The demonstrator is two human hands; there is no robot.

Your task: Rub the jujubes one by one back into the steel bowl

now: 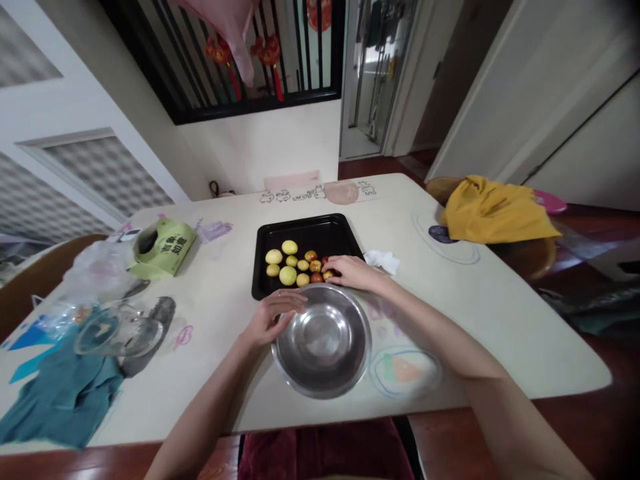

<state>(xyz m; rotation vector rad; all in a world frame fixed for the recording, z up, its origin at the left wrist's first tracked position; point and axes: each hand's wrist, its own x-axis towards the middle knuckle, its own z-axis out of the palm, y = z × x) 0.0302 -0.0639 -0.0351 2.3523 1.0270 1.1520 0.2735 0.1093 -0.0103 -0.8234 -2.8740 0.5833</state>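
A stainless steel bowl (325, 380), with nothing in it, stands near the table's front edge. My left hand (275, 313) rests over the bowl's left rim with its fingers stretched out, holding nothing. Just behind the bowl lies a black baking tray (310, 233). Several yellow-green round fruits (288, 275) sit on its left part, and smaller brown and yellow jujubes (315, 266) are grouped in rows to their right. My right hand (347, 272) reaches over the tray's right side, its fingers curled around a jujube (328, 274) at the end of a row.
A crumpled white tissue (383, 261) lies right of the tray. On the left of the table are a green paper bag (167, 247), a clear plastic container (120, 333) and a teal cloth (65, 393). A yellow garment (495, 210) hangs over a chair at the right.
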